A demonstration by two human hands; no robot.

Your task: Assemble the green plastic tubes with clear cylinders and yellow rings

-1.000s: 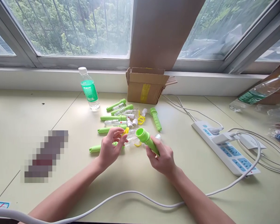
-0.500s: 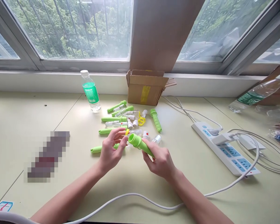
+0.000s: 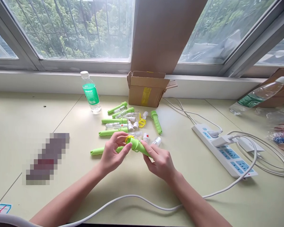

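My right hand (image 3: pixel 161 160) is closed around a hollow green plastic tube (image 3: pixel 137 146), its threaded open end pointing left. Between the fingers of my left hand (image 3: pixel 113 151) is a yellow ring (image 3: pixel 127 137), held right at the tube's threaded mouth; whether it sits around the thread I cannot tell. Beyond my hands lie several more green tubes (image 3: pixel 113 121), clear ribbed plastic tubes (image 3: pixel 156 141) and small white caps (image 3: pixel 145 137), one with a red dot. More yellow rings (image 3: pixel 142 122) lie among them. Another green tube (image 3: pixel 156 122) rests apart on the right.
A water bottle (image 3: pixel 91 96) and an open cardboard box (image 3: pixel 146 91) stand at the back. On the right are a power strip (image 3: pixel 223 153) with plugged-in cables and a tilted bottle (image 3: pixel 257 96). A white cable (image 3: pixel 132 197) crosses the table in front, by my forearms.
The yellow ring in my left hand has come up to the green tube's threaded end. The tube has tipped and shifted slightly left, toward my left fingers. The view has moved a little.
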